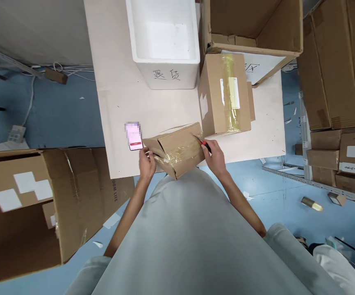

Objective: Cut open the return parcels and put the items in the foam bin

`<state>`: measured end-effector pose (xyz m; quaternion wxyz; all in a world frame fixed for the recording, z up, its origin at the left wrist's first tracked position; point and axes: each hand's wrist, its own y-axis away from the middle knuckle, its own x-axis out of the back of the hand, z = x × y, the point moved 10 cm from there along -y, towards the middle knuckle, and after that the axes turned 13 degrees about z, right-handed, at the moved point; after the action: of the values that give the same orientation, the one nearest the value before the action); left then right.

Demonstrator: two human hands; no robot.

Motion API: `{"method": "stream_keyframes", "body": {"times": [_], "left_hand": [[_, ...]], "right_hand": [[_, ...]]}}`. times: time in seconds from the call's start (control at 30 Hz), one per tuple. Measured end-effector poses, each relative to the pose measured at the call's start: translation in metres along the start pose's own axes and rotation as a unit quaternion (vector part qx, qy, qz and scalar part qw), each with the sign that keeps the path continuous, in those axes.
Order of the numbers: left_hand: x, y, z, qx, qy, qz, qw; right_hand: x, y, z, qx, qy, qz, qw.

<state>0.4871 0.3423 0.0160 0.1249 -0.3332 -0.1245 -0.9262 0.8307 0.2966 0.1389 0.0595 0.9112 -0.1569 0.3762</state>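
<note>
A small cardboard box (180,149) with clear tape across it lies tilted at the table's near edge, against the front of my body. My left hand (147,164) grips its left end, fingers closed at the corner by a loose-looking flap. In my right hand (216,157) is a small knife (206,145) with a black and red handle. Its thin tip points left over the box's top face, near the right end; whether it touches the cardboard I cannot tell. A phone (134,137) with a lit, partly blurred screen lies just beyond my left hand.
On the table (116,102) stand a white foam box (171,76) with handwriting, a taped carton (217,106) and a large open carton (254,47). Another open carton (82,196) is at my left. Stacked boxes (325,147) line a shelf at right.
</note>
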Motion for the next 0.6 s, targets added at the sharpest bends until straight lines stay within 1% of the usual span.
{"method": "stream_keyframes", "body": {"times": [0.07,0.13,0.27,0.33,0.4,0.47,0.53,0.6], "left_hand": [[-0.015,0.005,-0.008,0.036,0.026,-0.018,0.999],[-0.024,0.007,-0.015,0.059,0.043,-0.025,0.997],[-0.029,0.005,-0.027,0.079,0.074,-0.043,0.993],[-0.027,0.003,-0.025,0.068,0.086,-0.051,0.993],[-0.020,0.002,-0.016,0.043,0.108,-0.052,0.992],[-0.004,0.000,0.002,0.013,0.151,-0.047,0.987],[0.019,-0.005,0.025,-0.018,0.199,-0.037,0.979],[0.045,-0.015,0.047,-0.049,0.228,-0.026,0.972]], "right_hand": [[0.009,-0.006,-0.011,0.022,0.028,0.010,0.999],[0.014,-0.011,-0.019,0.034,0.045,0.022,0.998],[0.010,-0.013,-0.031,0.040,0.072,0.029,0.996],[0.005,-0.011,-0.041,0.042,0.084,0.025,0.995],[-0.004,-0.008,-0.052,0.043,0.098,0.014,0.994],[-0.016,-0.004,-0.064,0.045,0.115,-0.005,0.992],[-0.028,-0.002,-0.074,0.047,0.139,-0.026,0.989],[-0.036,-0.003,-0.082,0.047,0.164,-0.033,0.985]]}}
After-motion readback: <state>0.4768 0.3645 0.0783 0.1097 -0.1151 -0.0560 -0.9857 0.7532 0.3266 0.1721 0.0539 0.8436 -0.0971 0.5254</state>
